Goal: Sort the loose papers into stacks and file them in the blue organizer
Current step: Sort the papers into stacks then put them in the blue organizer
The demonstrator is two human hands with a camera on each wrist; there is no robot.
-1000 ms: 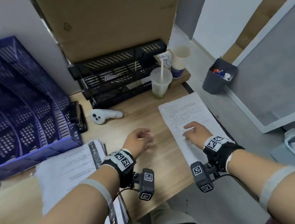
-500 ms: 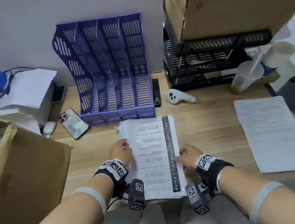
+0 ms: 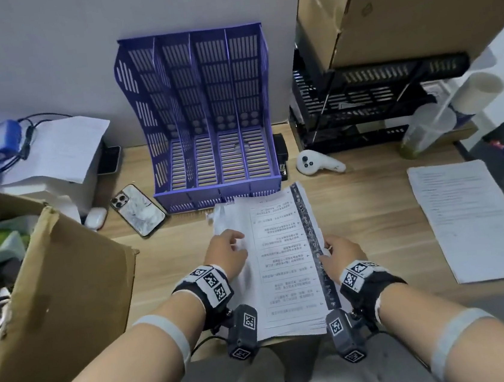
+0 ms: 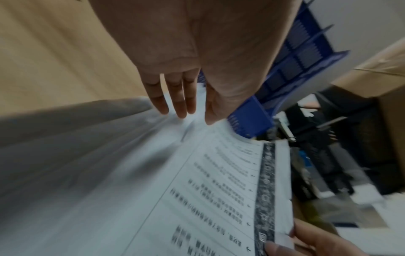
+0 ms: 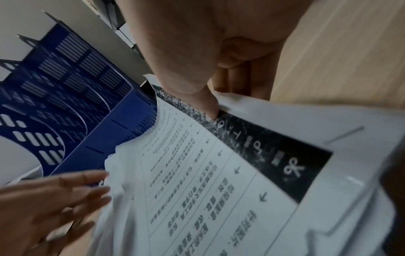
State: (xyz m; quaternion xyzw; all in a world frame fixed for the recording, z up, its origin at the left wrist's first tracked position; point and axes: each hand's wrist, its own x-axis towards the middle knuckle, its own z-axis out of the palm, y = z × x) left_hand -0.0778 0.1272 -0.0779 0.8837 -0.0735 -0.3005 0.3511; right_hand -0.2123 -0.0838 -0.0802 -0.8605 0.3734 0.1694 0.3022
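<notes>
The blue organizer (image 3: 204, 117) stands upright against the wall, and its slots look empty. A stack of printed papers (image 3: 286, 259) with a black stripe along its right side lies just in front of it on the wooden desk. My left hand (image 3: 234, 240) rests on the stack's left part with straight fingers (image 4: 177, 105) touching the paper (image 4: 197, 190). My right hand (image 3: 326, 250) pinches the stack's right edge, thumb (image 5: 206, 100) on the black stripe and fingers curled beneath. A second pile of sheets (image 3: 473, 219) lies to the right.
An open cardboard box (image 3: 67, 290) stands at the left. A phone (image 3: 138, 210), earbud case (image 3: 95, 218), stapler (image 3: 281, 159) and white controller (image 3: 319, 162) lie around the organizer. A black tray rack (image 3: 360, 109) and plastic cup (image 3: 426, 130) are at the back right.
The view swung left from the right-hand sheets to the organizer. Both hands moved onto the printed stack, and my right hand has taken its right edge.
</notes>
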